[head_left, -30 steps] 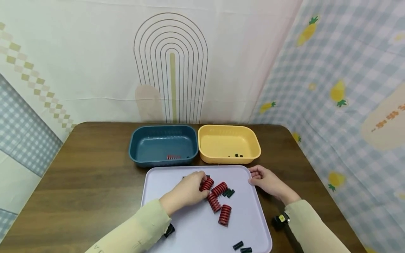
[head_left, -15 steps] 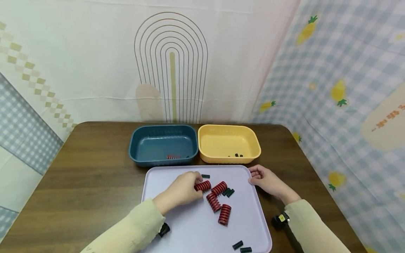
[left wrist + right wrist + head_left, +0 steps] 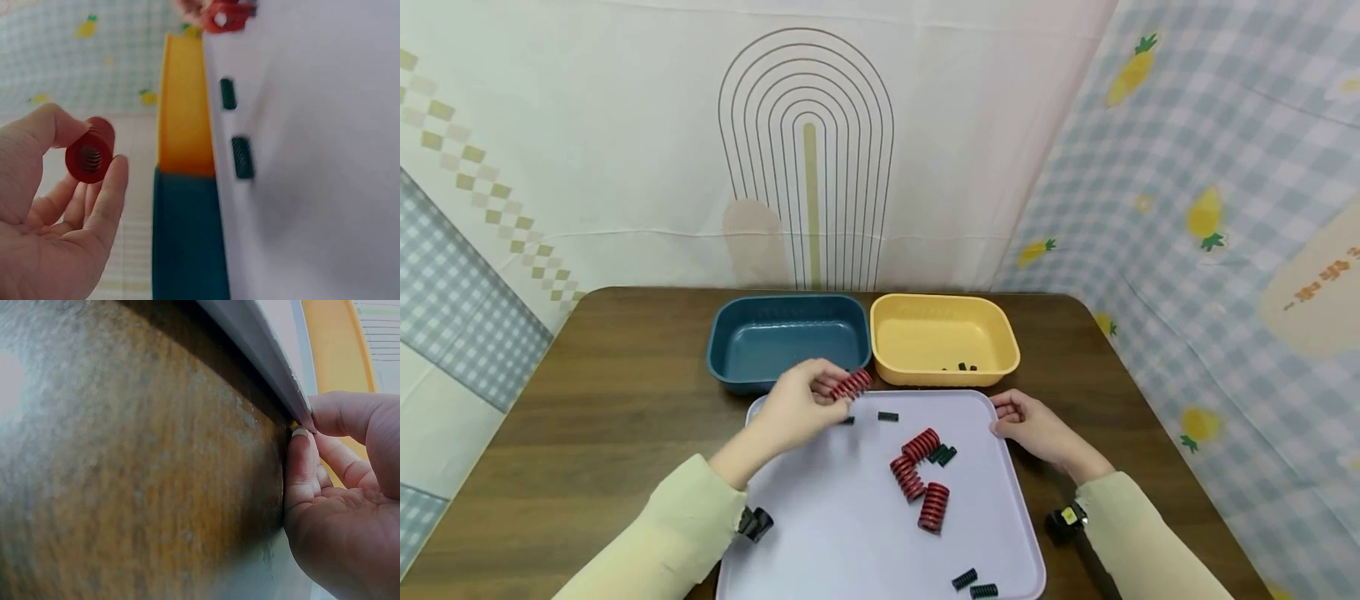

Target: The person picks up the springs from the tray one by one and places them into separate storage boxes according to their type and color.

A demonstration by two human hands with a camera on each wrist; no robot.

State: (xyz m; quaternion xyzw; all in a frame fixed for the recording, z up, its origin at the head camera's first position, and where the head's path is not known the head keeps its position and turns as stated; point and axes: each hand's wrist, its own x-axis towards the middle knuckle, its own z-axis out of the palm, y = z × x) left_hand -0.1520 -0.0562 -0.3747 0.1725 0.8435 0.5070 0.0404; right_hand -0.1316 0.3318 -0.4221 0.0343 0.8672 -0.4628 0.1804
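Observation:
In the head view my left hand (image 3: 793,407) pinches a red coil spring (image 3: 852,384) above the tray's far edge, close to the front of the blue bin (image 3: 724,367). The left wrist view shows this red spring (image 3: 89,151) end-on between thumb and fingers. My right hand (image 3: 1036,429) grips the lilac tray (image 3: 820,525) at its right edge; in the right wrist view, thumb and fingers pinch the tray rim (image 3: 275,359). Three more red springs lie on the tray, one of them the nearest red spring (image 3: 933,507).
Several small dark green springs lie on the tray, such as one green spring (image 3: 888,416) near the far edge and another green spring (image 3: 965,578) at the front right. A yellow bin (image 3: 1009,354) with small dark springs inside stands beside the blue bin, behind the tray.
My left hand has lifted the red spring off the tray and carried it left and away from me toward the blue bin. My right hand stays at the tray's edge.

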